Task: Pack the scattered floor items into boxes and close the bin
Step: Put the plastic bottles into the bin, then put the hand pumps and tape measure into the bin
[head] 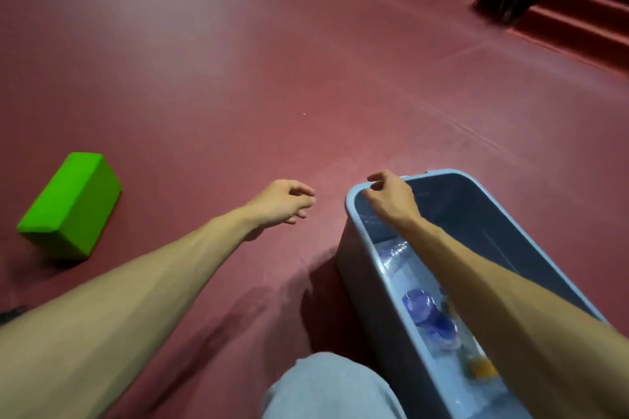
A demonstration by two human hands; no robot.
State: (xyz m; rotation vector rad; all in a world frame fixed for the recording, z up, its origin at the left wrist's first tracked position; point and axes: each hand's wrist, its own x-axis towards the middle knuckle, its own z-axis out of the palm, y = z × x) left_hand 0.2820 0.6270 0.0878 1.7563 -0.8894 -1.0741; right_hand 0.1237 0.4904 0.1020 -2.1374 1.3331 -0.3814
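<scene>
A dark red smooth floor fills the view. The open grey-blue plastic bin sits at lower right, holding blurred blue and clear plastic items. A bright green foam block lies well apart at left. The right hand curls over the bin's far rim; the left hand hovers loosely open, empty.
</scene>
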